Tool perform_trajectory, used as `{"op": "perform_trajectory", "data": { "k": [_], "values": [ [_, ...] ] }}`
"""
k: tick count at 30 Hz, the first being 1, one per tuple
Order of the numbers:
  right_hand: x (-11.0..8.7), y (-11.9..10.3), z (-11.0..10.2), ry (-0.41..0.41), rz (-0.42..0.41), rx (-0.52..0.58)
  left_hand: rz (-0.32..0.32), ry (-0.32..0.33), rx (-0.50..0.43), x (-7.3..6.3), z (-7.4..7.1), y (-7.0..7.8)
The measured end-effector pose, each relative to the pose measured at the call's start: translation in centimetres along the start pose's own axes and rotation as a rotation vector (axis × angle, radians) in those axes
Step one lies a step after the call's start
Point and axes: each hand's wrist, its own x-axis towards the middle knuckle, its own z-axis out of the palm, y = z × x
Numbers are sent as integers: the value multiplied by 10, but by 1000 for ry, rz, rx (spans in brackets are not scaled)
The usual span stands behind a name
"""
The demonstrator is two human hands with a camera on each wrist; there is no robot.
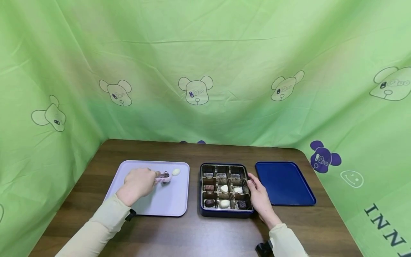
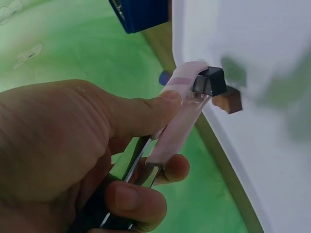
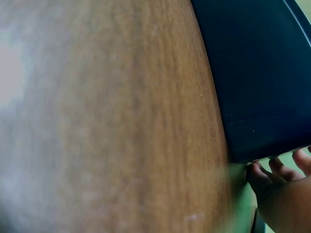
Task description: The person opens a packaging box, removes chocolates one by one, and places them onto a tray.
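Dark chocolate cube (image 2: 216, 81) sits between the pink tips of small tongs (image 2: 176, 128), above or on the 2 o'clock part of a lavender tray (image 1: 157, 206); contact with the tray, cannot tell. A brown piece (image 2: 233, 101) shows just beside the cube. Left hand (image 1: 140, 183), toward 8 o'clock of the cube, grips the tongs, thumb pressing one arm, fingers curled below. White oval chocolate (image 1: 176, 172) lies near, about 2 o'clock of the cube. At the tray's 3 o'clock, a nine-compartment chocolate box (image 1: 226, 214); chocolates in middle and near rows. Right hand (image 1: 260, 199) touches its 3 o'clock side, fingers nearly straight. Beyond, also 3 o'clock: blue lid (image 1: 285, 184). Wood-grain table (image 1: 221, 237) under all; green printed curtain (image 1: 196, 46) at 12 o'clock.
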Motion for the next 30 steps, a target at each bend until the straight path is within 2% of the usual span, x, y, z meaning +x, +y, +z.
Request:
{"op": "perform_trajectory", "data": {
  "k": [6,11,24,30],
  "values": [
    [-2,0,0,-4,5,12,-5,-28,-16,0,6,1],
    [-1,0,0,1,-4,12,8,-25,-13,3,11,1],
    [0,0,-1,-1,-3,6,-5,-66,-65,4,14,0],
    [1,0,0,1,-4,9,3,-63,-67,3,15,-1]
  ]
}}
